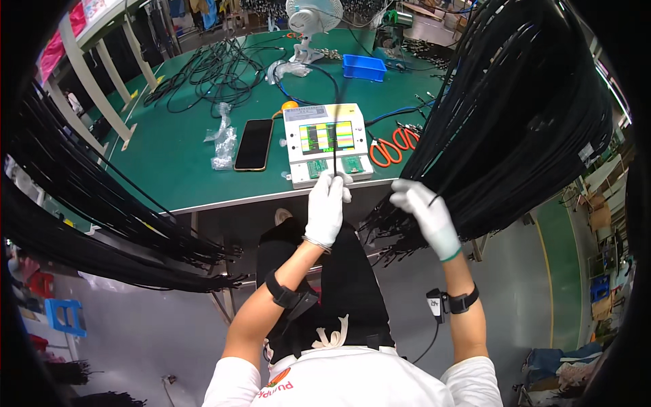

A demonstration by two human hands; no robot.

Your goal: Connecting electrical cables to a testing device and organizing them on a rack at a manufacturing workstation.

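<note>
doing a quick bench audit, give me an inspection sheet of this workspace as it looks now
surface: green bench top, lightly littered.
job's things: white tester box with a lit colour screen, near the front edge; a thin black cable runs up over it from the left hand.
clutter: black phone, crumpled clear bags, orange-handled scissors, blue tray, desk fan.
grips: left hand, gloved, shut on the thin black cable; right hand, gloved, fingers in the hanging bundle, whether closed cannot be told.
cables: hanging cable bundle at right, another bundle at left, loose coils on the bench.
surroundings: grey floor, blue stool.
</note>
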